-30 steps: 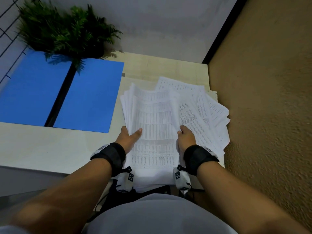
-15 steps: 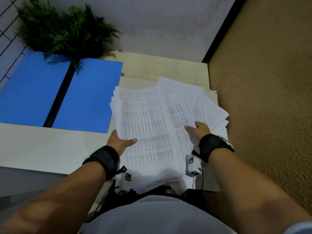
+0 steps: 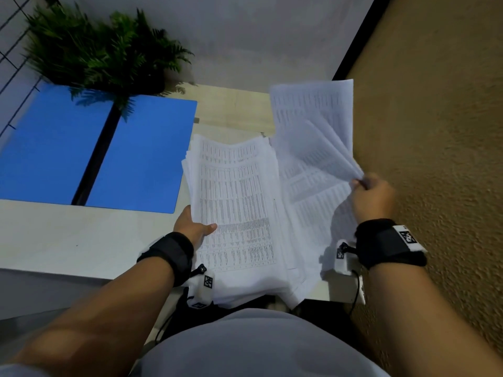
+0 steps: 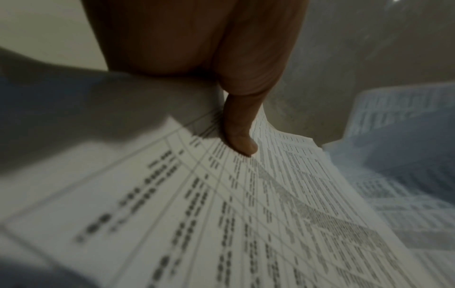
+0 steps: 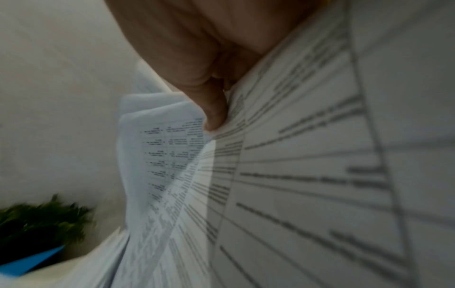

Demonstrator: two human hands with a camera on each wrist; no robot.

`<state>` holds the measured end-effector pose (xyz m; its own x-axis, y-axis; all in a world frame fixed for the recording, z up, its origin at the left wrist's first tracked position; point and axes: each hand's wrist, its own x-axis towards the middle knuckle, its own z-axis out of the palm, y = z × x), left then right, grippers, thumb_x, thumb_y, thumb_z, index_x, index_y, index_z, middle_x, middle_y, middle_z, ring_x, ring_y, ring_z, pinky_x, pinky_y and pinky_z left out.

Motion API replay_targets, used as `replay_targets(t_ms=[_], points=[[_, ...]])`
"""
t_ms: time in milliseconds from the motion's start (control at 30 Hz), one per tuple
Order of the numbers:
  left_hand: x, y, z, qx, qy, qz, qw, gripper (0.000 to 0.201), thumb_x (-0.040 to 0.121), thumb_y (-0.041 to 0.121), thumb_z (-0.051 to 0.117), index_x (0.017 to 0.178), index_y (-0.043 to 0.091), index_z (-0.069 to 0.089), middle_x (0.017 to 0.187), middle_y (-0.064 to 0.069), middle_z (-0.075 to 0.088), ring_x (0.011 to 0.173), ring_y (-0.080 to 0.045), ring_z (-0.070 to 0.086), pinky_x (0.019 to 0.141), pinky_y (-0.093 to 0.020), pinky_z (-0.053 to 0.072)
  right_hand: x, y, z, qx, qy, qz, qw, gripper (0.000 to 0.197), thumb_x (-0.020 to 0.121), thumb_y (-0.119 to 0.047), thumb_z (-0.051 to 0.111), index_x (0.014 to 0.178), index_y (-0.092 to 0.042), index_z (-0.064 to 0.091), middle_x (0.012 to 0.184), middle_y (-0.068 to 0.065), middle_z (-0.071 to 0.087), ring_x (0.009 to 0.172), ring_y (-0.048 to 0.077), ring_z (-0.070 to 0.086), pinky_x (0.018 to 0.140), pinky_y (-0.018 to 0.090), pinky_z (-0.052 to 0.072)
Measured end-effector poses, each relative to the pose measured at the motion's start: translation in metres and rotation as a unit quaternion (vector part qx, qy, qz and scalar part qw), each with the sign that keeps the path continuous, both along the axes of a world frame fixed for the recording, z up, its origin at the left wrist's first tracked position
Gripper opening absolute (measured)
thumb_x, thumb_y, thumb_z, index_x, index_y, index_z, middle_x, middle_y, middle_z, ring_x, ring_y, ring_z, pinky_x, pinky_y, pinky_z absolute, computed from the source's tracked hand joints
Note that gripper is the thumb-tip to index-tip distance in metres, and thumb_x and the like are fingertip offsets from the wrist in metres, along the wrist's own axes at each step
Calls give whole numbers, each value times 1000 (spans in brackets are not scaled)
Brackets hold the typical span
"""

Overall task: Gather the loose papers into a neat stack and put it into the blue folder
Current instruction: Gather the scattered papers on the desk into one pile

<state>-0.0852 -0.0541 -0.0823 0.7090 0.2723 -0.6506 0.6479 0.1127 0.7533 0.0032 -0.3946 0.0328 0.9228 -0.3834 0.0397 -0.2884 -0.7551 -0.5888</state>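
A thick pile of printed papers [image 3: 239, 208] lies on the desk in front of me, its near end hanging over the desk edge. My left hand [image 3: 194, 227] grips the pile's left edge, thumb [image 4: 240, 140] on top and fingers underneath. My right hand [image 3: 371, 197] pinches the edge of several loose sheets [image 3: 313, 123] and holds them lifted and fanned above the right part of the desk; my thumb [image 5: 214, 117] presses on these sheets [image 5: 295, 175]. The blue folder [image 3: 95, 151] lies open flat at the left, apart from both hands.
A green fern [image 3: 100, 50] stands behind the folder and overhangs its spine. A tan textured wall [image 3: 435, 159] runs close along the right. The pale desk [image 3: 81, 240] ends just in front of my body; more sheets [image 3: 307, 240] lie under my right wrist.
My right hand has taken hold of several sheets and raised them up and to the right. The left hand keeps its grip on the pile's left edge, which has shifted little.
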Motion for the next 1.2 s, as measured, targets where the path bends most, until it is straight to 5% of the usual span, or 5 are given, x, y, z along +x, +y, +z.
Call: replay_targets(t_ms=[400, 533, 633, 800, 1200], points=[[-7, -2, 16, -42, -134, -16, 990, 104, 83, -7, 62, 146, 61, 17, 150, 24, 30, 139, -16, 42, 112, -47, 39, 1, 23, 68, 326, -141, 3, 935, 9, 88, -6, 57, 88, -10, 65, 79, 2, 61, 72, 8, 59, 73, 22, 50], [-6, -2, 38, -60, -72, -16, 995, 36, 98, 39, 54, 132, 31, 59, 135, 15, 52, 132, -7, 46, 108, -30, 30, -8, 45, 10, 370, -6, 10, 929, 9, 86, -14, 58, 80, -10, 65, 80, 3, 62, 76, 16, 58, 81, 31, 49], [1, -1, 40, -29, -53, -17, 998, 54, 92, 59, 50, 120, 15, 64, 119, 9, 64, 112, -4, 56, 105, -32, 35, -20, 55, -36, 381, 100, 7, 919, 29, 81, -17, 62, 87, 11, 54, 84, 9, 59, 80, 22, 57, 93, 47, 49], [2, -3, 25, 76, -70, -11, 995, 42, 96, 38, 56, 64, 20, 35, 63, 4, 32, 61, -17, 33, 61, -29, 26, -35, 64, -62, 355, 170, -4, 919, 14, 90, -9, 62, 92, 5, 68, 102, 26, 71, 92, 36, 69, 91, 50, 55], [-4, 7, 29, 36, -15, -161, 986, 50, 85, -3, 66, 53, 14, 31, 53, 1, 31, 41, -10, 31, 53, -20, 30, -20, 68, -77, 375, 186, -82, 904, 18, 96, -18, 57, 110, -8, 61, 95, 3, 58, 100, 22, 53, 101, 39, 43]])
